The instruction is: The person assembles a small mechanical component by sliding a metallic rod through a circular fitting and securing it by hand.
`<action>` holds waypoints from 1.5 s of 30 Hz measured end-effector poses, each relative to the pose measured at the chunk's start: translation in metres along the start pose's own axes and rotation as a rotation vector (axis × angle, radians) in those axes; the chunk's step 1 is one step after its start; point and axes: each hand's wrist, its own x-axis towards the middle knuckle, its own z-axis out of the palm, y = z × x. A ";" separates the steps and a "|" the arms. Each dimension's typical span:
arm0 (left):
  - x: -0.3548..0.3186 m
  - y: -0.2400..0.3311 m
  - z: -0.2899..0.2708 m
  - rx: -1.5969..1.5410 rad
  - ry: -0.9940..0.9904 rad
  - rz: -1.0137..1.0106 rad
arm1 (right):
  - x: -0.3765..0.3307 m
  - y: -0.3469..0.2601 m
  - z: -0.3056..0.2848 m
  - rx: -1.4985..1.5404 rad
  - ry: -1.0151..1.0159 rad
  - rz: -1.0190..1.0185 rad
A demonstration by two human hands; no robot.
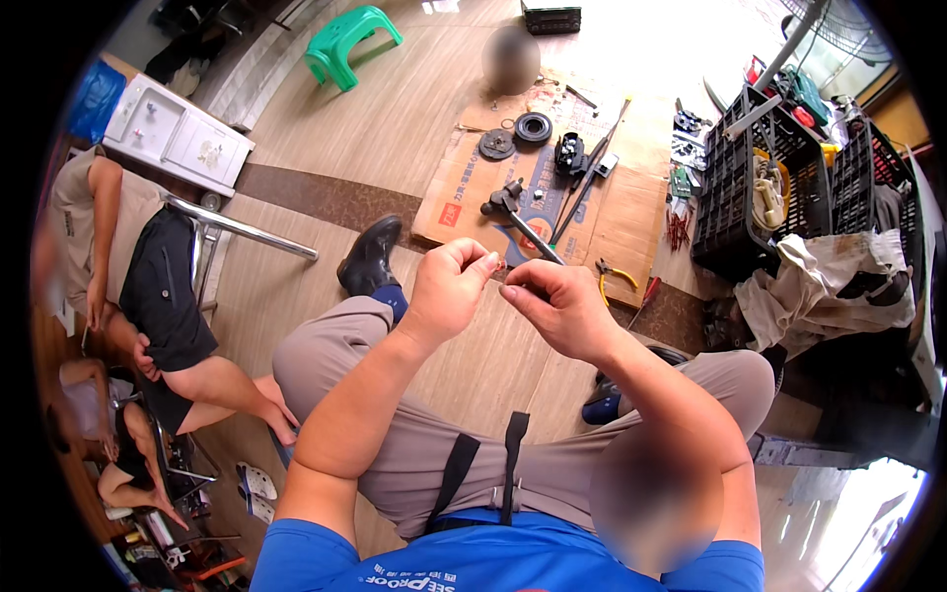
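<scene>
My left hand [449,289] and my right hand [557,301] meet above my knees, fingertips pinched together on a small part with a red speck [499,266] between them. The part is too small to identify. Both hands hover over the wooden floor, just in front of a flattened cardboard sheet [621,222]. On that cardboard lie a long metal tool with a clamp head [513,209], two dark round discs [515,135], a black block-shaped part [569,153] and yellow-handled pliers [612,276].
Black plastic crates [779,168] with tools and rags stand at the right. A green stool [347,39] sits at the back. Two other people sit at the left near a metal chair leg [242,229]. A white box [173,128] lies far left.
</scene>
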 end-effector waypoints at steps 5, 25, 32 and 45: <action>-0.003 -0.004 0.004 0.077 -0.013 0.072 | 0.005 0.000 -0.007 -0.047 0.028 -0.019; 0.003 -0.003 -0.006 -0.196 0.004 -0.007 | 0.008 0.038 0.001 0.554 0.021 0.611; -0.001 0.002 -0.001 -0.066 0.027 0.001 | 0.006 0.020 0.007 0.465 0.066 0.208; 0.000 -0.003 0.008 -0.055 0.042 0.058 | 0.003 0.017 0.015 0.137 0.093 0.123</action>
